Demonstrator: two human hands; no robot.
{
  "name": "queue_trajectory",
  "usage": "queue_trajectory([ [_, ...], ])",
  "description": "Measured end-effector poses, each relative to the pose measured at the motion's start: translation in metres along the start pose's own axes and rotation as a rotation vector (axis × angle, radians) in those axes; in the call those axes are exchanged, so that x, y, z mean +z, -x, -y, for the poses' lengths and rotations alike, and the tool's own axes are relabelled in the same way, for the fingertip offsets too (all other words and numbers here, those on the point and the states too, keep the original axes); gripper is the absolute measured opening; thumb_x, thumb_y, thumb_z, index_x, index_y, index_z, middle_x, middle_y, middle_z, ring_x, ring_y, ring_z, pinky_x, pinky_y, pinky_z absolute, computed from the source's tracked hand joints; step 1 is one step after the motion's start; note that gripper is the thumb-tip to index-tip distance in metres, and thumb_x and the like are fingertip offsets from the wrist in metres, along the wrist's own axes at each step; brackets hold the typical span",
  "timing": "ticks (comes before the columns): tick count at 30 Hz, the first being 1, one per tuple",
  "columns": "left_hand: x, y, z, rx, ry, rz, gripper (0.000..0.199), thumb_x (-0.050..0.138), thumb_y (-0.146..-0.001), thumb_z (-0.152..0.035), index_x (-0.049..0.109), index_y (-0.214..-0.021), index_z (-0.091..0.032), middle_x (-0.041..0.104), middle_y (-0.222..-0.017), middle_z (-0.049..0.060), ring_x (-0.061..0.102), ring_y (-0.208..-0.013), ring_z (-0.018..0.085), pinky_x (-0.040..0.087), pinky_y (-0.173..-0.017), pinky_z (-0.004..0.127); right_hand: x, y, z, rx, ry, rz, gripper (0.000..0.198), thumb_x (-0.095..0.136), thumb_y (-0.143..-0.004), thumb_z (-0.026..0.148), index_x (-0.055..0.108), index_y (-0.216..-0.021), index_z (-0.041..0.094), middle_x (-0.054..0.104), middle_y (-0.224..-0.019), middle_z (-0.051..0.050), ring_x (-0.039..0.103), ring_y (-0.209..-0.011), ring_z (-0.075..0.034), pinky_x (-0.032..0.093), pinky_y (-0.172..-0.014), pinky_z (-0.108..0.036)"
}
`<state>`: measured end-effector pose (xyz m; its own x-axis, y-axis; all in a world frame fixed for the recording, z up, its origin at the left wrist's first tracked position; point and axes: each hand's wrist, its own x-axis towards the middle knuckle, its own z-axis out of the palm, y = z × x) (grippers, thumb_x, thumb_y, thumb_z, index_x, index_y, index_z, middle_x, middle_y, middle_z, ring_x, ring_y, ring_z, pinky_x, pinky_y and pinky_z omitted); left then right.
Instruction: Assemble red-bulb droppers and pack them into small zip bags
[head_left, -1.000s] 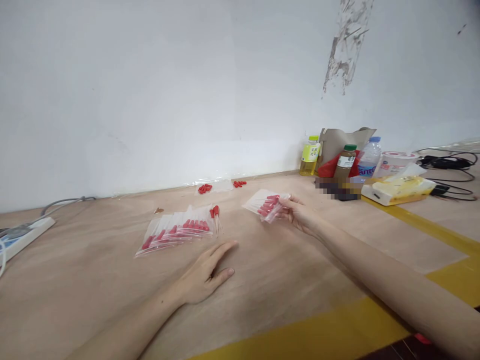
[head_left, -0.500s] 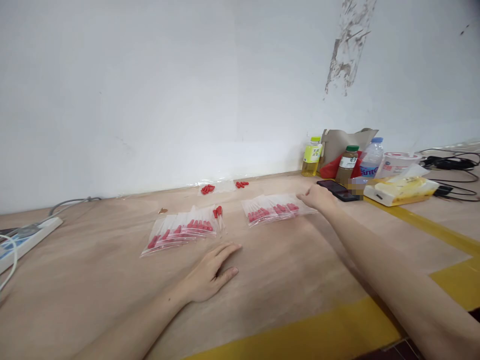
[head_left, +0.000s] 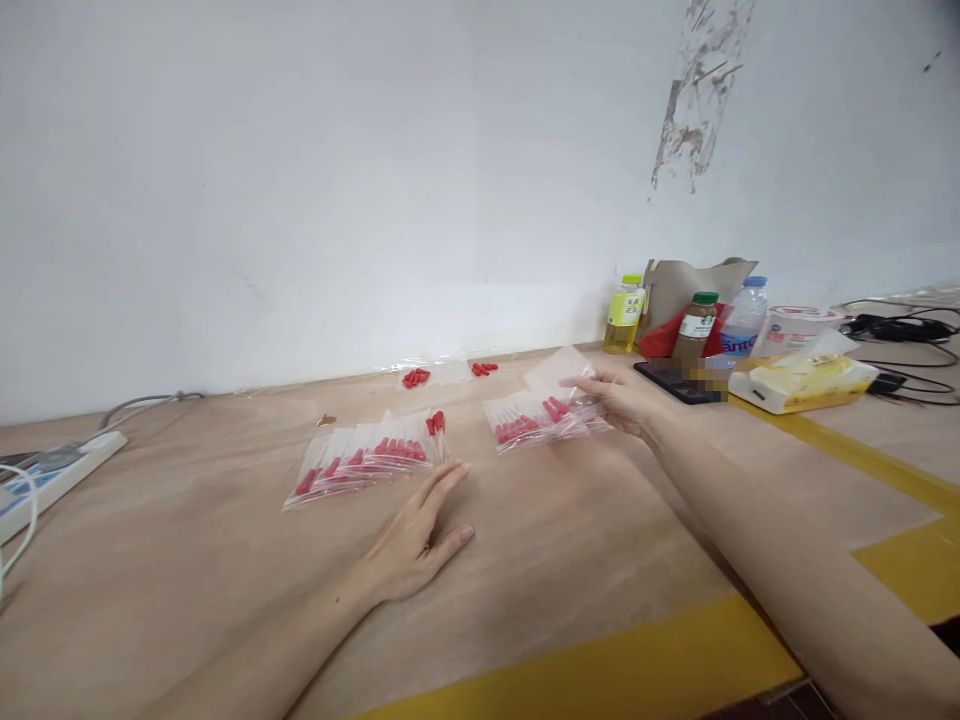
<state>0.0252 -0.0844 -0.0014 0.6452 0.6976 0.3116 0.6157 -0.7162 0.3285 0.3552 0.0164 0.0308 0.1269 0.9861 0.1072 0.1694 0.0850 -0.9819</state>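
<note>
My right hand [head_left: 619, 398] pinches a clear zip bag [head_left: 561, 376], lifting it off the right-hand row of bags. Below it lie several zip bags [head_left: 517, 425] that hold thin sticks with red ends. My left hand [head_left: 420, 535] lies flat with fingers stretched, its fingertips just below a few loose red-tipped sticks [head_left: 439, 425]. To the left of those sticks, more filled zip bags [head_left: 360, 460] overlap in a fanned row. By the wall are two clear bags with red pieces, one on the left [head_left: 415, 378] and one on the right [head_left: 484, 369].
At the back right stand a yellow-capped bottle [head_left: 624, 315], a green-capped bottle [head_left: 695, 325] and a blue-capped bottle [head_left: 744, 318]. A dark phone [head_left: 671, 382] and a tissue pack [head_left: 802, 383] lie before them. Cables [head_left: 907, 325] run at the far right; a power strip [head_left: 67, 480] sits left.
My right hand has moved left and raised a bag from the right row, its far end now standing up. My left hand has slid slightly forward toward the loose sticks.
</note>
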Motion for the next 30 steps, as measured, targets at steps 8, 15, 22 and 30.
queue_trajectory([
  [8, -0.004, 0.004, 0.007, 0.347, -0.061, -0.359, 0.036, 0.046, -0.081, -0.015, 0.046, -0.116, -0.024, 0.049, -0.121, 0.006, 0.035, -0.121, 0.026, 0.029, -0.100, 0.048, 0.089, 0.049, 0.010, 0.033, -0.069, 1.073, 0.030, 0.069, -0.061, 0.038, 0.057, -0.076, 0.014, 0.061, -0.072, 0.002, 0.055, -0.062, -0.008, 0.043, -0.060, -0.019],
  [15, -0.004, 0.004, -0.002, 0.326, 0.061, 0.140, 0.037, 0.046, -0.084, -0.024, 0.047, -0.121, -0.023, 0.053, -0.120, 0.006, 0.044, -0.114, 0.021, 0.032, -0.100, 0.040, 0.120, 0.024, 0.032, -0.060, 0.644, 0.964, 0.026, 0.069, -0.059, 0.035, 0.060, -0.069, 0.013, 0.059, -0.059, 0.000, 0.053, -0.053, -0.009, 0.039, -0.049, -0.017],
  [22, -0.007, 0.003, -0.009, 0.234, 0.120, 0.177, 0.037, 0.045, -0.085, -0.028, 0.047, -0.121, -0.025, 0.053, -0.120, 0.005, 0.047, -0.110, 0.021, 0.037, -0.095, 0.037, 0.190, 0.005, 0.028, -0.169, 0.852, 0.345, 0.031, 0.058, -0.067, 0.039, 0.063, -0.078, 0.011, 0.065, -0.081, -0.012, 0.061, -0.073, -0.020, 0.043, -0.057, -0.023],
  [30, -0.005, 0.002, -0.008, 0.240, 0.136, 0.171, 0.035, 0.044, -0.085, -0.027, 0.048, -0.120, -0.025, 0.054, -0.118, 0.005, 0.048, -0.108, 0.021, 0.037, -0.094, 0.036, 0.211, -0.008, 0.014, -0.102, 0.908, 0.308, 0.029, 0.060, -0.062, 0.013, 0.061, -0.090, 0.008, 0.062, -0.099, -0.018, 0.059, -0.091, -0.026, 0.045, -0.069, -0.027],
])
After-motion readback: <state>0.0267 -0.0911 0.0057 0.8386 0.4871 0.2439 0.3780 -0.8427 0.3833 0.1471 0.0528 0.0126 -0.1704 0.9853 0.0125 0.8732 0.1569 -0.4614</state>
